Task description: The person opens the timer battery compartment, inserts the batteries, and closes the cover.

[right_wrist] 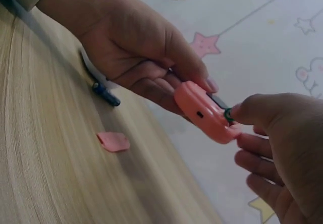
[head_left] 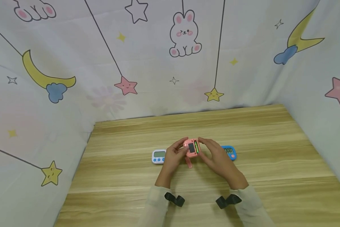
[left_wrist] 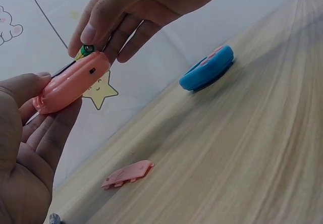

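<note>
My left hand (head_left: 173, 159) grips a pink digital timer (left_wrist: 63, 90) by one side, its back turned up, with a dark rectangle on it. The battery bay lies uncovered, and a green battery (head_left: 196, 146) sits in it, one end sticking up in both wrist views. At that bay my right hand (head_left: 219, 160) pinches the green battery between thumb and forefinger; its other fingers are loosely bent beside the timer. Below, on the table, lies the pink battery cover (left_wrist: 128, 173). A dark blue battery (right_wrist: 106, 94) rests on the tabletop in the right wrist view.
A white timer (head_left: 159, 154) stands left of my hands, partly behind the left one. To the right, a blue timer (head_left: 229, 151) is partly hidden by my right hand. The wooden table (head_left: 116, 183) meets a patterned cloth (head_left: 153, 63) at the back and sides.
</note>
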Tool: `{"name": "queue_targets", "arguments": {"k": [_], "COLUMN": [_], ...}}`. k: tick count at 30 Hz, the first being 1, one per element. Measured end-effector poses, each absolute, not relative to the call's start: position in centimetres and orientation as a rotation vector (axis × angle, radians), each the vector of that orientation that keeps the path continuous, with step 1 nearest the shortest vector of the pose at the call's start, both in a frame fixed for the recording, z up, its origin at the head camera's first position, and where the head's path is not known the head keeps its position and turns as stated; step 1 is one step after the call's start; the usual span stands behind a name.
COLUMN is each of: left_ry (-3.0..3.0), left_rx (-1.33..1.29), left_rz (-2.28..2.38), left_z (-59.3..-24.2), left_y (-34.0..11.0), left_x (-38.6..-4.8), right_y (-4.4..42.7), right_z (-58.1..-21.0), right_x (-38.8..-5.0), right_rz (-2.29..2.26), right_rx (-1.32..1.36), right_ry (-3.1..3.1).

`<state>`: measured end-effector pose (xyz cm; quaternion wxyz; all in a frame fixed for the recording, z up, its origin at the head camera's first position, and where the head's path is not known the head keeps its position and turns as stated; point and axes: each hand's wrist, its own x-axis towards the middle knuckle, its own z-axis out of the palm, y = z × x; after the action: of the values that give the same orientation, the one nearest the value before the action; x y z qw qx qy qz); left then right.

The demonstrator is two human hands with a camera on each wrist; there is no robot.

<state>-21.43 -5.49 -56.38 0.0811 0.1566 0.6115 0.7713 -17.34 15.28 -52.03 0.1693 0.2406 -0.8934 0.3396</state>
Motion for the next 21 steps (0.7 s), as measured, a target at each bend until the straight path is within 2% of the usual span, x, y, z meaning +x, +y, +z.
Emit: {"name": "queue_targets", "arguments": {"k": [13, 21], "left_ry": [1.832, 1.841], "left_rx": [0.407, 0.445], "left_rz": [2.271, 2.267], "left_z": [-56.2, -54.1], "left_y": [-5.5, -5.6], "left_x": [-21.6, -20.6], "right_y": [15.3, 15.3], "right_z": [-52.4, -52.5], "right_x": [-17.4, -17.5], "right_rz": [1.076, 1.144], "right_rx": [0.586, 0.600], "right_ry": [-2.671, -2.652]}}
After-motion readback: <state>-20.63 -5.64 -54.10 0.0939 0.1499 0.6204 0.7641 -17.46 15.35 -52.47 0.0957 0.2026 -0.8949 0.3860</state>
